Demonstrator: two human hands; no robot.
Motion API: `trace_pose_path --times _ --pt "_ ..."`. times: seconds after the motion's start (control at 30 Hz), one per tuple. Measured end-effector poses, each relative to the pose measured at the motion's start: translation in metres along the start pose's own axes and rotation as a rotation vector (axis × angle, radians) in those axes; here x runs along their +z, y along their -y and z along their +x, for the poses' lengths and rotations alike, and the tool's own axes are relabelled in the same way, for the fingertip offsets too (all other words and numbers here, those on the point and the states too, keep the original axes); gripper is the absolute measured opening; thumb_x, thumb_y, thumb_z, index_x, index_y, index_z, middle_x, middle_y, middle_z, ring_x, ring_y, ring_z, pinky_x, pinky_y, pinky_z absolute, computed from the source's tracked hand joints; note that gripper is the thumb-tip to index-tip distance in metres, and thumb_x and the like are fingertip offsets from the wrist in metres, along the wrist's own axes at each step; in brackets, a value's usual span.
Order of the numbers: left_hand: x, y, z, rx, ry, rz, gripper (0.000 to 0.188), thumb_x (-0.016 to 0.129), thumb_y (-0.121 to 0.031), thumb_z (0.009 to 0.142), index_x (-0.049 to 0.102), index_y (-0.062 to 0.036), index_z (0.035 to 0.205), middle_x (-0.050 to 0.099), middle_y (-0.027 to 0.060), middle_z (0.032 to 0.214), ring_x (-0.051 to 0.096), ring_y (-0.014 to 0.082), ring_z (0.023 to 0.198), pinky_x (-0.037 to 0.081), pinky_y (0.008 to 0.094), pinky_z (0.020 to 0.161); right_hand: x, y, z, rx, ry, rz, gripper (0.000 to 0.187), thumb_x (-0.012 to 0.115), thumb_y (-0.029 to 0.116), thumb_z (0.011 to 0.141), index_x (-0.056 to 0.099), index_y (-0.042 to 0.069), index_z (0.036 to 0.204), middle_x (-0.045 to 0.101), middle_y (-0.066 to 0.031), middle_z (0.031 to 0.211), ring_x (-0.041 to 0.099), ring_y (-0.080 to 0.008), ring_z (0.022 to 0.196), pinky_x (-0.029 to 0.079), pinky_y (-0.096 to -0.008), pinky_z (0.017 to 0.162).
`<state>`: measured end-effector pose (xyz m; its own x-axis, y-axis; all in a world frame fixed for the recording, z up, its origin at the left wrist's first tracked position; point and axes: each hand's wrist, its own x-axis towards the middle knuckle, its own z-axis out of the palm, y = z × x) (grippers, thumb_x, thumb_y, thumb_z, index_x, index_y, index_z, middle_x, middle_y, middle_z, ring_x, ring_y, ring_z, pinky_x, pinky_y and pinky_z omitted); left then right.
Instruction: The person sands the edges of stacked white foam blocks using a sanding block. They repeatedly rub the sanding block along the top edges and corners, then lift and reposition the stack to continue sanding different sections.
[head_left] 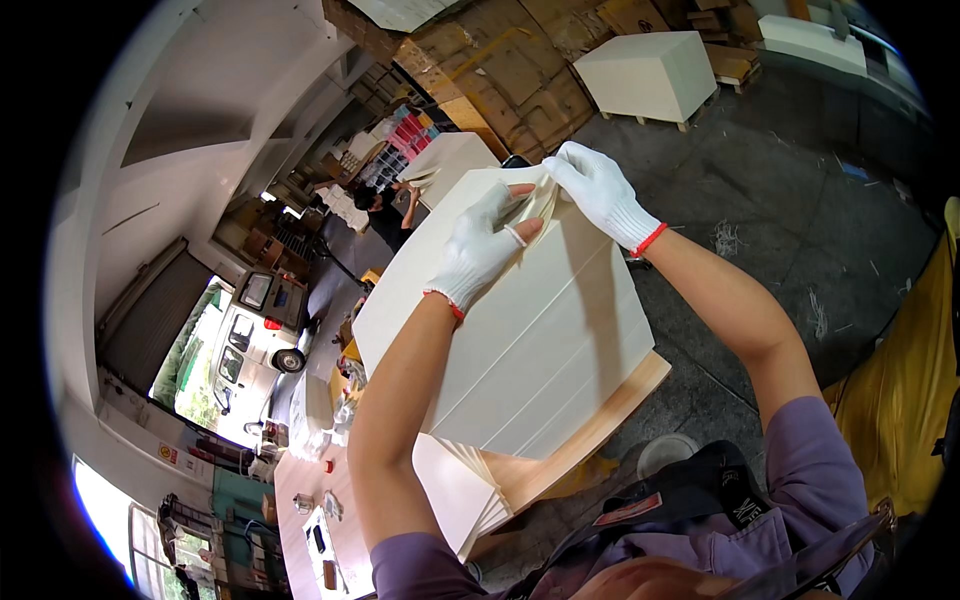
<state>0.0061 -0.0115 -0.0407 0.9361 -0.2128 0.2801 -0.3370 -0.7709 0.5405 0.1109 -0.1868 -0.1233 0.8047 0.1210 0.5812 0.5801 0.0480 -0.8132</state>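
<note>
A tall stack of large cream-white board sheets (540, 340) stands in front of me. At its far corner several top sheets (543, 208) are bent up and fanned apart. My left hand (475, 248), in a white glove with bare thumb and fingertip showing, grips the fanned edges from the left. My right hand (598, 188), in a white glove with a red cuff, is closed on the same sheets at the corner; its fingertips are partly hidden. Near my left elbow, a smaller fanned pile of white sheets (455, 490) lies on a wooden board (590, 420).
At lower left, a light wooden table (300, 520) carries small items. Another person (385, 212) works at a further white stack (450, 165). A wrapped white block (650, 75) rests on a pallet, with brown cartons (510, 70) behind. A white van (250, 345) stands by the doorway.
</note>
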Motion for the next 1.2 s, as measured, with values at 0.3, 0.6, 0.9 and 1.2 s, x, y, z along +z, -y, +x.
trace_pose_path --times 0.3,0.6,0.9,1.2 --pt "0.001 0.003 0.000 0.020 -0.085 0.165 0.036 0.061 -0.015 0.096 0.068 -0.0154 0.132 0.072 0.0045 0.109 0.065 0.0195 0.113 0.010 0.0477 0.129 0.000 0.007 0.000 0.049 0.020 -0.001 0.051 0.058 0.052 0.103 0.060 0.003 0.088 0.063 -0.0092 0.078 0.058 -0.0194 0.074 0.048 -0.0364 0.074" --pt "0.007 -0.001 -0.001 -0.007 -0.033 0.271 0.036 0.066 -0.021 0.100 0.066 -0.0170 0.135 0.075 0.0133 0.104 0.069 0.0238 0.092 0.053 0.0355 0.085 -0.005 0.003 -0.001 0.050 0.018 0.013 0.051 0.060 0.054 0.102 0.063 0.004 0.091 0.065 -0.0094 0.081 0.060 -0.0206 0.075 0.049 -0.0363 0.075" --pt "0.004 -0.002 -0.008 0.003 -0.099 0.053 0.037 0.054 -0.008 0.099 0.068 -0.0091 0.133 0.058 0.0038 0.098 0.055 0.0158 0.094 0.045 0.0285 0.091 -0.044 0.030 -0.006 -0.026 0.419 -0.774 0.058 0.048 0.063 0.101 0.068 0.009 0.095 0.072 -0.0122 0.086 0.070 -0.0317 0.083 0.053 -0.0413 0.076" --pt "0.003 -0.004 -0.002 0.032 -0.058 0.153 0.032 0.052 -0.020 0.102 0.071 -0.0150 0.128 0.063 0.0065 0.090 0.060 0.0178 0.085 0.049 0.0327 0.083 -0.029 0.014 0.019 -0.302 0.246 -0.453 0.051 0.049 0.052 0.106 0.057 0.003 0.090 0.059 -0.0148 0.079 0.061 -0.0319 0.074 0.048 -0.0434 0.070"
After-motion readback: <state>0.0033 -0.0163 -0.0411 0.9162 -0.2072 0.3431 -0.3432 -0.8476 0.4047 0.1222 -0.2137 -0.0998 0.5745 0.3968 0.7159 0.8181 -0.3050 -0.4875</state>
